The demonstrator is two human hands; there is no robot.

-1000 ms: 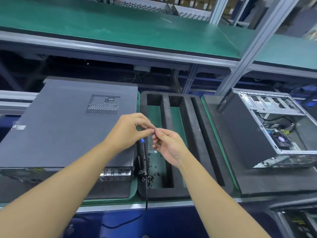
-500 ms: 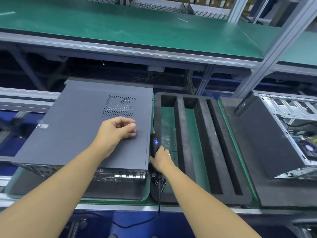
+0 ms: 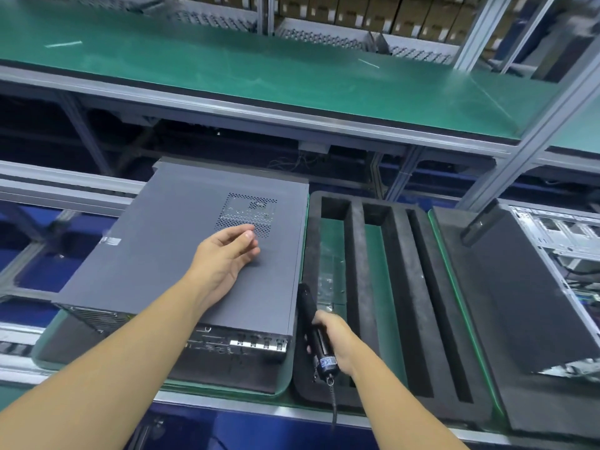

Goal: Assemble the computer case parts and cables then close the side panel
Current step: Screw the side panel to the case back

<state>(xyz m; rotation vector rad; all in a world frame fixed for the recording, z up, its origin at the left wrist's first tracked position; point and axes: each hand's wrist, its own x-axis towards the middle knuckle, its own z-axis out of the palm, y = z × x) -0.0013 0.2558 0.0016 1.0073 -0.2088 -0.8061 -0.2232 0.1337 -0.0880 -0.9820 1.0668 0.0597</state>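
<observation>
Right hand [image 3: 337, 341] firmly around black screwdriver [image 3: 307, 303]; left hand [image 3: 224, 256] loose-fingered over grey case [image 3: 162, 238].

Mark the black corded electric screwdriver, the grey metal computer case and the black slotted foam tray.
Black corded electric screwdriver [image 3: 319, 346]: head view, lower barrel.
Grey metal computer case [image 3: 181, 254]: head view, closed side panel.
Black slotted foam tray [image 3: 402, 287]: head view, middle ridge.
</observation>
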